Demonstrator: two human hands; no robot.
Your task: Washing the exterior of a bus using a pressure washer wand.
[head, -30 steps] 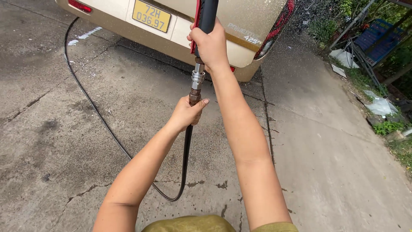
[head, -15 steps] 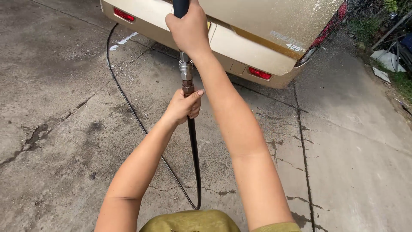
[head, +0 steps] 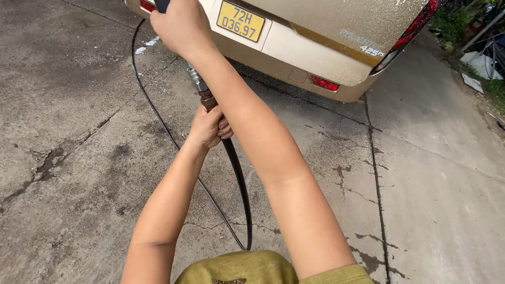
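My right hand [head: 181, 26] is raised at the top left and grips the black handle of a pressure-washer gun [head: 162, 5], most of which lies beyond the frame edge. Below that hand a metal coupling [head: 198, 84] joins the gun to a black hose [head: 239, 173]. My left hand [head: 209, 128] is closed around the hose just under the coupling. The hose drops toward my body, loops back and runs away across the concrete [head: 150, 102] to the beige car [head: 321, 37] ahead.
The car's rear bumper, yellow plate and red tail lights fill the top of the view. Cracked, damp concrete [head: 79, 158] lies all around. At the far right edge are plants and scattered debris [head: 481, 60].
The view has swung so the car sits further right and its plate shows. My right hand has shifted to the upper left, and both hands keep their grip.
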